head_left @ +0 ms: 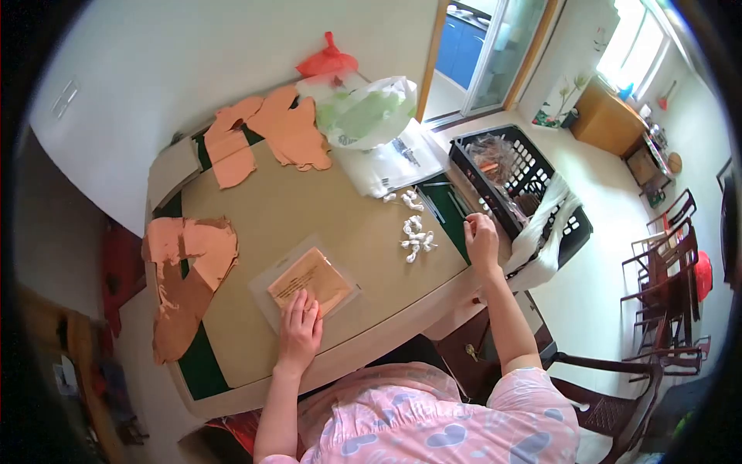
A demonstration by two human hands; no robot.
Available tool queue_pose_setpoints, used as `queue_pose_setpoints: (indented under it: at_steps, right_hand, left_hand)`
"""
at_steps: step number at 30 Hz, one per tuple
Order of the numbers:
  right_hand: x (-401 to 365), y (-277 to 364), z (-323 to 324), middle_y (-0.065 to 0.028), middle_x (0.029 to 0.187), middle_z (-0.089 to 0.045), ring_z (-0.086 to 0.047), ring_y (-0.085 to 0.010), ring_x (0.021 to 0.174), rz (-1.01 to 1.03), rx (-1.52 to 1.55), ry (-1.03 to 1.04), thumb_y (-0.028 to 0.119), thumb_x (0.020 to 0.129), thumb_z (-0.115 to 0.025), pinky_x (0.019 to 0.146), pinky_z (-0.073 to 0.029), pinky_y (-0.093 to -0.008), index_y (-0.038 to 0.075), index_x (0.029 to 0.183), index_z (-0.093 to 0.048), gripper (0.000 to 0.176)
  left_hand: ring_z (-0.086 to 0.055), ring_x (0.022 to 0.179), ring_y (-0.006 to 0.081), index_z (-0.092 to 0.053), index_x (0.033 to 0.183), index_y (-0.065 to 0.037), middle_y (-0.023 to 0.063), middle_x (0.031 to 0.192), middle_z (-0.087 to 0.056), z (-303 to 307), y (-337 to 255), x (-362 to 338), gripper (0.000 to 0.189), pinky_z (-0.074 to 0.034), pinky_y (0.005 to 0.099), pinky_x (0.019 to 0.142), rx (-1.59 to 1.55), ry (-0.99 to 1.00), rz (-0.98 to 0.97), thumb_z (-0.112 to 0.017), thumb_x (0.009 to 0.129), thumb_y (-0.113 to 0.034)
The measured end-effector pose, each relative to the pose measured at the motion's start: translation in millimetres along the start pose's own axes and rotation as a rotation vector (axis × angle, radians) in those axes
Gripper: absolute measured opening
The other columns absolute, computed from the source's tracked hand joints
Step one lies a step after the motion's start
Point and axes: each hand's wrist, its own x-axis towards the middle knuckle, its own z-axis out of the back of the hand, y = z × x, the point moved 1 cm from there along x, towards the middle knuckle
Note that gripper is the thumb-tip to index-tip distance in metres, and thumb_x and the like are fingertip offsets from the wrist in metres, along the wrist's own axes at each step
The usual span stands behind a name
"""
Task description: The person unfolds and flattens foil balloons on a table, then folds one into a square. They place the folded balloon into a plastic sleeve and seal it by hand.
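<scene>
My left hand point(300, 329) lies with its fingers stretched out on a flat clear plastic bag point(280, 267). Inside the bag is a folded orange sheet point(321, 280) with small dark print. At the table's right edge, my right hand point(482, 241) has its fingers curled together beside the black basket. Whatever it may hold is hidden. Just beyond those fingers, several thin dark stick-like tools point(435, 203) rest on the green strip. Small bundles of white string point(417, 238) lie between my two hands, nearer the right.
Orange cut sheets lie at the table's left point(209, 247) and back point(290, 131). A white-green plastic bag point(369, 116) and a red bag point(328, 60) sit at the back. The black basket point(576, 220) holds wrapped items, with white strands point(541, 232) over its side.
</scene>
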Motion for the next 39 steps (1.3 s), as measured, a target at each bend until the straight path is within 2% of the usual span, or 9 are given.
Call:
queue_pose_setpoints:
  at_steps: [8,13,20,24,28,30,31,33,39]
  right_hand:
    - [19,-38,-31,-0.013,0.087,-0.063,-0.063,-0.0335,0.084,-0.189,-0.25,0.206,0.023,0.084,-0.068,0.073,-0.051,-0.0442,0.006,0.089,-0.057,0.021]
    - [20,-32,-30,-0.0142,0.089,-0.066,-0.064,-0.034,0.085,-0.14,-0.188,0.038,0.024,0.084,-0.068,0.073,-0.051,-0.0431,0.005,0.087,-0.06,0.021]
    - [30,-41,-35,-0.0139,0.088,-0.065,-0.065,-0.0341,0.083,-0.173,-0.263,0.159,0.026,0.086,-0.065,0.072,-0.052,-0.0438,0.008,0.088,-0.06,0.018]
    - [13,7,-10,-0.0141,0.081,-0.062,-0.062,-0.0304,0.075,0.021,-0.069,-0.037,0.018,0.089,-0.062,0.065,-0.048,-0.0405,0.008,0.09,-0.06,0.01]
    - [-46,88,-12,-0.012,0.08,-0.06,-0.06,-0.0193,0.074,-0.149,0.318,0.406,0.014,0.093,-0.057,0.061,-0.046,-0.0285,0.007,0.091,-0.059,0.008]
    - [-93,125,-22,-0.0129,0.083,-0.062,-0.062,-0.0221,0.076,-0.298,0.82,0.691,0.01,0.09,-0.058,0.064,-0.049,-0.0317,0.005,0.094,-0.061,0.007]
    - [-109,165,-8,-0.0133,0.084,-0.062,-0.062,-0.0245,0.077,0.042,0.534,0.747,0.01,0.088,-0.059,0.066,-0.05,-0.0333,0.005,0.095,-0.062,0.009]
    - [-130,198,-5,-0.014,0.091,-0.062,-0.062,-0.0359,0.083,0.235,0.481,0.886,0.009,0.085,-0.061,0.072,-0.051,-0.0399,0.006,0.094,-0.063,0.009]
    - [-154,229,-15,-0.0123,0.087,-0.061,-0.062,-0.0341,0.08,0.28,0.275,0.914,0.021,0.087,-0.059,0.068,-0.05,-0.0425,0.007,0.085,-0.06,0.014]
  left_hand:
    - [-0.048,0.123,0.0332,-0.061,0.12,-0.012,0.0148,0.131,-0.052,6,4,-9,0.038,-0.036,0.0483,0.107,0.031,0.031,0.029,-0.066,0.082,-0.012]
    - [-0.048,0.124,0.0318,-0.061,0.122,-0.019,0.0144,0.132,-0.051,-4,8,-15,0.041,-0.036,0.0487,0.107,0.012,0.006,0.026,-0.066,0.082,-0.012]
    - [-0.043,0.129,0.033,-0.057,0.126,-0.012,0.0152,0.136,-0.049,13,1,-17,0.045,-0.035,0.0514,0.106,-0.056,-0.024,0.078,-0.067,0.083,-0.02]
    - [-0.042,0.13,0.033,-0.056,0.125,-0.011,0.0152,0.135,-0.049,36,13,-34,0.049,-0.036,0.0501,0.106,-0.068,-0.121,0.169,-0.071,0.08,-0.021]
    - [-0.045,0.127,0.0328,-0.058,0.12,-0.009,0.015,0.133,-0.05,41,21,-53,0.045,-0.04,0.0457,0.103,-0.058,-0.056,0.248,-0.073,0.078,-0.019]
    - [-0.048,0.125,0.0313,-0.06,0.116,-0.008,0.0134,0.13,-0.054,35,22,-55,0.043,-0.042,0.0428,0.101,-0.05,-0.095,0.249,-0.074,0.076,-0.018]
    - [-0.05,0.123,0.0306,-0.062,0.114,-0.007,0.0126,0.128,-0.056,33,22,-55,0.041,-0.044,0.0414,0.1,-0.048,-0.112,0.249,-0.075,0.076,-0.018]
    - [-0.052,0.121,0.031,-0.062,0.113,-0.007,0.0131,0.124,-0.058,34,18,-52,0.039,-0.044,0.0415,0.099,-0.044,-0.126,0.248,-0.074,0.077,-0.017]
    - [-0.053,0.12,0.0327,-0.061,0.111,-0.006,0.0149,0.122,-0.06,29,19,-53,0.033,-0.045,0.0421,0.098,-0.079,-0.161,0.262,-0.07,0.081,-0.015]
